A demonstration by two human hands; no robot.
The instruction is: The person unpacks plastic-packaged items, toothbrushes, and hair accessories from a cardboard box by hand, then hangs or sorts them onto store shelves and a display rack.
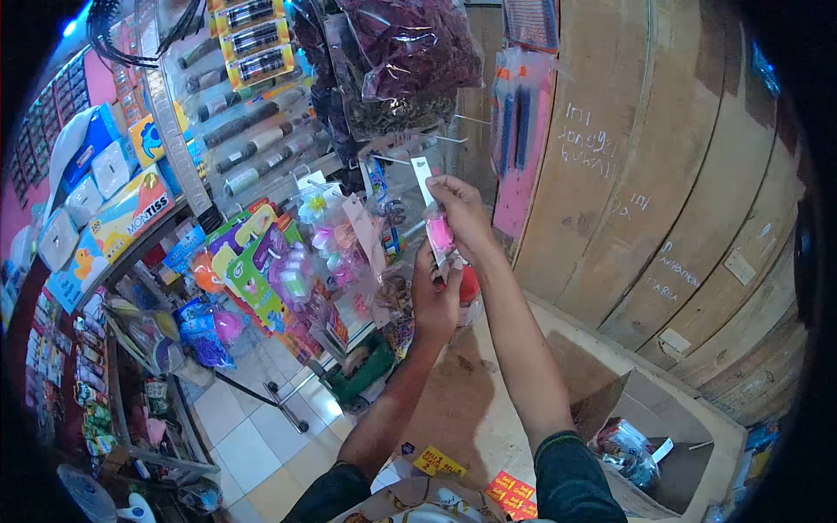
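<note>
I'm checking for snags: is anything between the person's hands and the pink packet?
Nothing visible stands between them: the right hand holds the pink packet near its upper end, the left hand at its lower end.

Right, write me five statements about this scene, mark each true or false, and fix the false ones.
1. The left hand and right hand both hold the pink packaged item. True.
2. The right hand is lower in the picture than the left. False: the right is higher.
3. White writing marks the wooden boards. True.
4. The cardboard box is closed. False: it is open, with packets inside.
5. The MONTISS pack is on the right side of the picture. False: it is on the left.
</note>
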